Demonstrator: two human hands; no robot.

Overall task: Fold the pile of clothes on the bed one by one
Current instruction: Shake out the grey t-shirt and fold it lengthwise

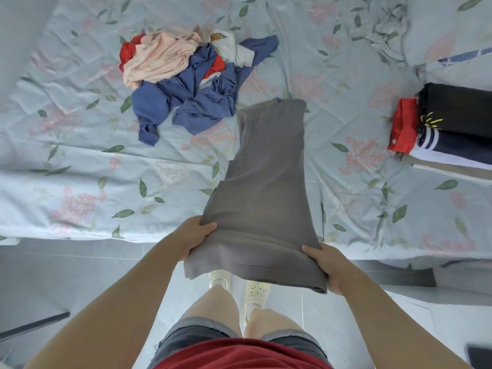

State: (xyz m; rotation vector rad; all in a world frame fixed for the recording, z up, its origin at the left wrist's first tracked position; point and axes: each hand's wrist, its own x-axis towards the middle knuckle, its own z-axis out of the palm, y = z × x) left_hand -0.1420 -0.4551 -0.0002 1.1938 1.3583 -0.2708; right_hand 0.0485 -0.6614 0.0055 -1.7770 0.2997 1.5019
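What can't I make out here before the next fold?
Head view only.
Folded stack: cut off by the right edge; item count unclear.
Pile: lower pieces buried under the top ones; count unclear.
Grey garment: folded over itself, so its type is unclear.
Left hand and right hand: fingers hidden under the grey garment's near end.

clothes pile (186,83) far left, folded stack (447,129) right

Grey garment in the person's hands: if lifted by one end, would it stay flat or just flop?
Probably flop: the grey garment sags softly between the bed and the left hand and right hand. It seems light, since both hands hold it by the corners alone. Its matte cloth likely grips rather than slips.
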